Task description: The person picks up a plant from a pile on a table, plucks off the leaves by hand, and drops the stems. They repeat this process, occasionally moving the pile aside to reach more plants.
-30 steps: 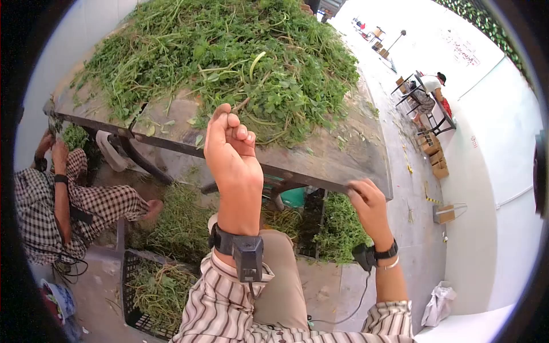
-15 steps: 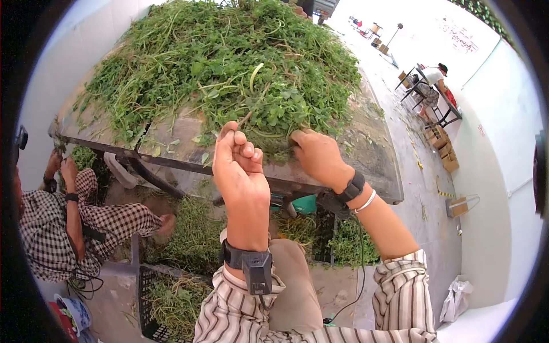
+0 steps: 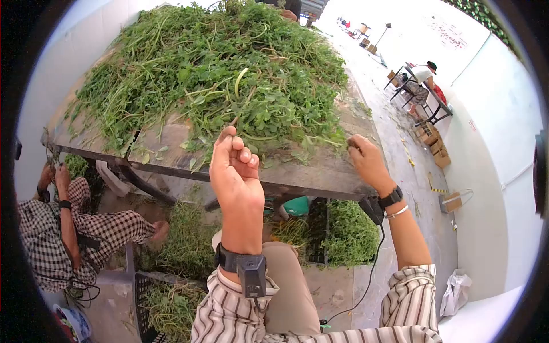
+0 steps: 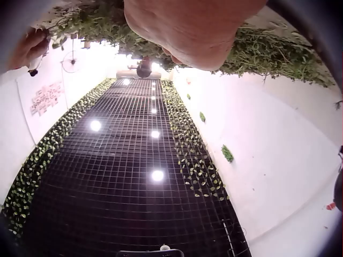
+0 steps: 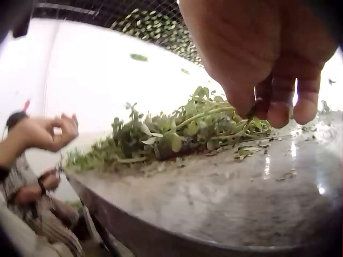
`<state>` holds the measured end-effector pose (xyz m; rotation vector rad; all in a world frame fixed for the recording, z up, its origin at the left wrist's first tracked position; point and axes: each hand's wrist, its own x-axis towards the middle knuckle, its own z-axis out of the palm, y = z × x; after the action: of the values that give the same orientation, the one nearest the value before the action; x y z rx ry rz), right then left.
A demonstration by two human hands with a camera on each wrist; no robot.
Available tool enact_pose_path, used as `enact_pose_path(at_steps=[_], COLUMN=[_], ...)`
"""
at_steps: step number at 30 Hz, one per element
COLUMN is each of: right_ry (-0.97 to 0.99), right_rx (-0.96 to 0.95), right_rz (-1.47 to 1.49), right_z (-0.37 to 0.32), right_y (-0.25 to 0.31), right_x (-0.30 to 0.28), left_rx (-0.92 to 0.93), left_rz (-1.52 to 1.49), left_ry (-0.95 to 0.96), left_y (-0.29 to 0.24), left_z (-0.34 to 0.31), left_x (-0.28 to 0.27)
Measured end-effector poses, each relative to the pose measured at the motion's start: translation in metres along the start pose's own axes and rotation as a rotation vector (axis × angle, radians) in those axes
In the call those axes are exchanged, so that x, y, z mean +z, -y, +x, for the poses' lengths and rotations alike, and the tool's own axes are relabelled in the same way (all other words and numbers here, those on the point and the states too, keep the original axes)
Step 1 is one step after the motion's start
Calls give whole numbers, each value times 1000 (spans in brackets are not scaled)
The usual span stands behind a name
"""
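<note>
With my right hand (image 3: 369, 163) seemingly pinching a leafy stem (image 5: 206, 113) beside the heap of greens (image 3: 229, 68), I'd draw gently; my left hand (image 3: 237, 171) curls, contents unclear.

Plants (image 3: 229, 74) lie piled on the table (image 3: 320, 168).

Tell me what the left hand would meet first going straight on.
Probably the near side of the heaped greens, which shows just beyond the fingers of the left hand; the gap is hard to judge.
</note>
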<state>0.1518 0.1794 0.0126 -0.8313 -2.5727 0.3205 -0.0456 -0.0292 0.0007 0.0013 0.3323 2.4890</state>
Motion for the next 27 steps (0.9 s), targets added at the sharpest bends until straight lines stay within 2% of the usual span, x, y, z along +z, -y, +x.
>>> enact_pose_path(at_steps=[1,2,3,5,6,8,9,11,13,16,20,22,27], right_ry=[4,60,57,-60,-62,-153,-152,-324,-319,-445,-456,-410,-328], right_rx=[110,361,361,401,400,421,418,438,407,413,388,327,292], right_rz=[134,393,390,822,821,1067,1067,1262,1262,1371,1446,1483,1544], right_z=[-3,-5,-6,-8,-8,-8,-8,-12,-18,-25,-26,-23,-19], right_y=[-5,5,2,-9,-14,-23,-24,-27,-45,-50,-39,-27,6], right_x=[-3,-14,-16,-20,-22,-27,-31,-41,-54,-71,-78,-73,-51], left_rx=[-16,-16,-24,-33,-51,-66,-81,-93,-107,-139,-191,-293,-371], left_rz=[-14,-18,-6,6,17,27,30,31,50,71,105,166,386], left_ry=[10,13,13,15,12,9,22,34,41,60,84,107,208], left_y=[1,2,4,7,10,13,15,17,18,20,29,33,49], left_z=[0,0,-1,-1,-1,-2,-2,-1,-2,-3,-5,-8,-14], left_x=[-1,0,0,0,-1,-2,-3,-3,-4,-4,0,4,8])
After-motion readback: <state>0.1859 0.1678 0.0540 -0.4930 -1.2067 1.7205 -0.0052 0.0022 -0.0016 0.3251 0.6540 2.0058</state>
